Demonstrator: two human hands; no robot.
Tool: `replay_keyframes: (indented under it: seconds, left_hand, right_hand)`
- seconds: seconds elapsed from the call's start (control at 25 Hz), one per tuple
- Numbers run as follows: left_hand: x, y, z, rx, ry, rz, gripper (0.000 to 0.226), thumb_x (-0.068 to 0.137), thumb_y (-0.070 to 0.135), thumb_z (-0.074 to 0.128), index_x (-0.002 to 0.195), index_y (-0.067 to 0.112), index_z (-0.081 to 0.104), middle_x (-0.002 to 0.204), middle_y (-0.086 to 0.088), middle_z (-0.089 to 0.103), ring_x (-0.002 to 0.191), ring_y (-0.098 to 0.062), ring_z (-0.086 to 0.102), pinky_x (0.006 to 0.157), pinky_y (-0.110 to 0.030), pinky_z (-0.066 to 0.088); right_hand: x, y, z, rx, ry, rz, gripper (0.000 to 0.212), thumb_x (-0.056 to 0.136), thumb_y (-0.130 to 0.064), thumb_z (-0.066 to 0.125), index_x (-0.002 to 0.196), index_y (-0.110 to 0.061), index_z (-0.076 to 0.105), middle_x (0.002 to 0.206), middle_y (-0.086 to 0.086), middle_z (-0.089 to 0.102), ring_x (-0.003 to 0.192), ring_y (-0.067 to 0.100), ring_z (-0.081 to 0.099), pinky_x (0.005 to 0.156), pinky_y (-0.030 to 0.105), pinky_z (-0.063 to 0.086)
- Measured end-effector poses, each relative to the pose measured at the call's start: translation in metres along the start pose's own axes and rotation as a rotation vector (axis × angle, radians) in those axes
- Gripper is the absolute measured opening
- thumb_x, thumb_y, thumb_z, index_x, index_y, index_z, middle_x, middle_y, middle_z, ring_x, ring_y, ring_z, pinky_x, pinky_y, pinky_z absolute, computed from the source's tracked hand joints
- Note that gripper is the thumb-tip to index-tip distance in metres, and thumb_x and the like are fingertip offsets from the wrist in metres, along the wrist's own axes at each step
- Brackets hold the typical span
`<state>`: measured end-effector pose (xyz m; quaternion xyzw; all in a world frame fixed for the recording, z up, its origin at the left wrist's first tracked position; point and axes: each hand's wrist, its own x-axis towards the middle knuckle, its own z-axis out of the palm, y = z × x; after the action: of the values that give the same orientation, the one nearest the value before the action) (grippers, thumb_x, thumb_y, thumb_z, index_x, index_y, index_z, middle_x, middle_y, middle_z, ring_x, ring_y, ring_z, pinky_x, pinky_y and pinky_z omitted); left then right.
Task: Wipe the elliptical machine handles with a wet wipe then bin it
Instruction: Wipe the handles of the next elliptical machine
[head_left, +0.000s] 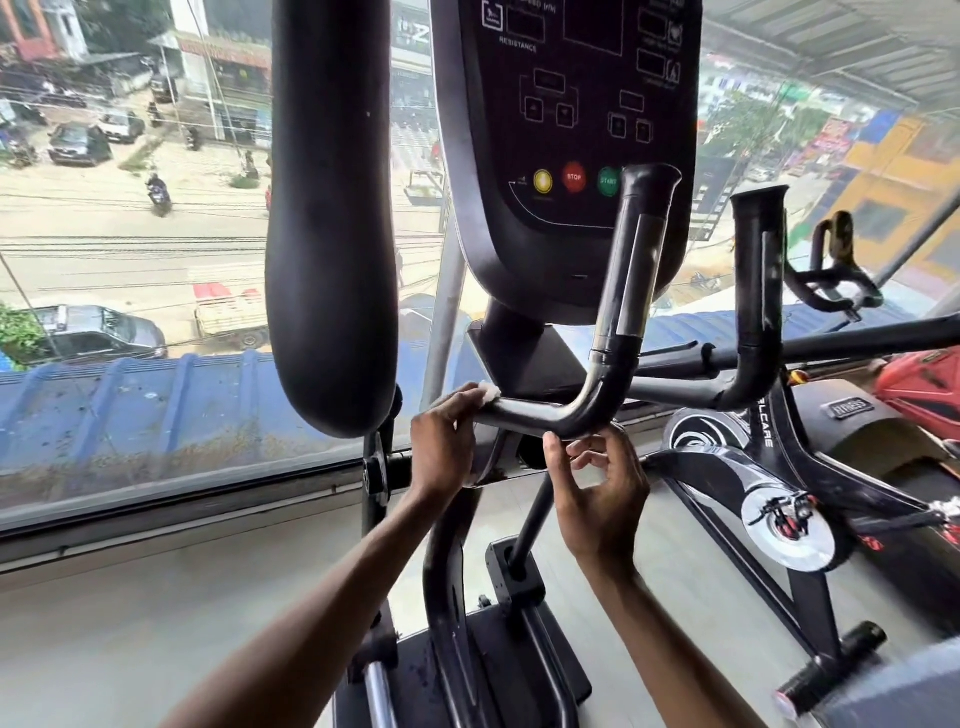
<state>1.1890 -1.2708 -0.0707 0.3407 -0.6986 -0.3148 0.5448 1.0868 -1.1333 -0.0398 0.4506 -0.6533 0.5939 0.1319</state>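
Left hand is curled round the low flat part of the bent handle, just below the console. It squeezes the white wet wipe onto the bar, and a bit of the wipe peeks out by the fingers. Right hand is below the console too, under the bend of the same bar, with loosely curled fingers; I cannot tell if it holds the bar or only touches it. To wipe well, I think the left hand should wrap the wipe all the way round and slide it slowly past the bend and up toward the console, so no side is missed. The other tall handle, right of the console, and the fat padded one, left of it, likely need a rub too. No bin shows.
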Motion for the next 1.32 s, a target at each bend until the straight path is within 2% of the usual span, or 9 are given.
replay_keyframes:
  seconds: [0.16,0.28,0.36,0.56,0.68,0.8,1.0,1.2,1.32]
  left_hand:
    - [-0.012,0.017,0.002,-0.041,-0.024,0.163,0.027,0.089,-0.006,0.068,0.112,0.006,0.078,0.119,0.013,0.065,0.115,0.002,0.062,0.099,-0.005,0.043]
    - [0.009,-0.017,0.001,0.064,-0.078,0.001,0.036,0.091,-0.003,0.064,0.115,0.020,0.079,0.124,0.016,0.067,0.119,-0.002,0.064,0.101,-0.008,0.044]
    - [0.021,-0.031,0.002,0.172,-0.142,-0.133,0.038,0.092,0.003,0.060,0.117,0.027,0.078,0.123,0.012,0.072,0.120,-0.005,0.065,0.100,-0.017,0.050]
    - [0.051,-0.024,0.016,0.293,-0.142,-0.315,0.028,0.089,0.005,0.064,0.109,0.015,0.080,0.111,-0.011,0.077,0.111,-0.030,0.070,0.094,-0.035,0.054]
    - [0.072,-0.024,0.019,0.349,-0.215,-0.466,0.018,0.092,0.021,0.073,0.106,0.016,0.082,0.110,-0.011,0.078,0.108,-0.031,0.069,0.089,-0.034,0.052]
    - [0.080,-0.016,0.015,0.345,-0.278,-0.560,0.023,0.089,0.031,0.078,0.106,0.017,0.081,0.109,-0.009,0.078,0.107,-0.027,0.068,0.083,-0.030,0.048]
    - [0.034,0.025,-0.002,0.326,-0.148,-0.277,0.020,0.091,0.012,0.068,0.105,0.017,0.081,0.105,-0.010,0.078,0.104,-0.028,0.072,0.085,-0.032,0.053]
    - [-0.023,0.078,-0.005,0.027,0.014,0.074,0.025,0.091,0.006,0.066,0.108,0.017,0.081,0.111,0.003,0.078,0.103,-0.010,0.072,0.088,-0.019,0.054]
    - [-0.029,0.064,0.000,-0.045,0.055,0.075,0.022,0.093,0.005,0.069,0.112,0.009,0.079,0.118,-0.001,0.076,0.112,-0.003,0.067,0.098,-0.023,0.054]
  right_hand:
    - [0.001,0.000,0.001,-0.002,0.013,-0.008,0.025,0.088,-0.036,0.074,0.087,-0.015,0.062,0.077,-0.004,0.060,0.068,0.012,0.058,0.063,0.032,0.049]
    - [0.000,0.000,-0.001,-0.002,0.007,-0.007,0.023,0.089,-0.035,0.075,0.089,-0.016,0.063,0.077,-0.004,0.061,0.068,0.013,0.058,0.064,0.031,0.050]
    - [-0.002,0.000,-0.001,0.006,0.012,-0.010,0.020,0.089,-0.032,0.076,0.090,-0.016,0.064,0.077,-0.005,0.061,0.069,0.014,0.058,0.065,0.031,0.050]
    - [-0.003,0.000,0.001,0.019,0.020,-0.017,0.016,0.089,-0.023,0.077,0.095,-0.014,0.066,0.077,-0.004,0.060,0.069,0.015,0.057,0.064,0.032,0.051]
    - [-0.004,-0.001,0.001,0.042,0.019,-0.011,0.016,0.090,-0.025,0.075,0.097,-0.012,0.067,0.080,-0.005,0.060,0.071,0.014,0.059,0.064,0.032,0.052]
    - [-0.004,0.000,0.001,0.049,0.013,-0.002,0.019,0.091,-0.028,0.074,0.100,-0.013,0.068,0.082,-0.004,0.061,0.072,0.016,0.061,0.065,0.036,0.054]
    - [-0.004,0.003,0.002,0.049,0.023,-0.010,0.019,0.090,-0.025,0.076,0.103,-0.014,0.067,0.081,-0.004,0.060,0.070,0.017,0.061,0.064,0.036,0.054]
    - [-0.004,0.004,0.001,0.077,0.003,-0.022,0.024,0.091,-0.029,0.074,0.106,-0.013,0.066,0.084,-0.003,0.061,0.069,0.018,0.061,0.064,0.031,0.053]
    - [-0.002,0.003,0.001,0.063,0.000,-0.006,0.024,0.091,-0.031,0.074,0.105,-0.014,0.066,0.084,-0.005,0.061,0.070,0.018,0.062,0.065,0.038,0.054]
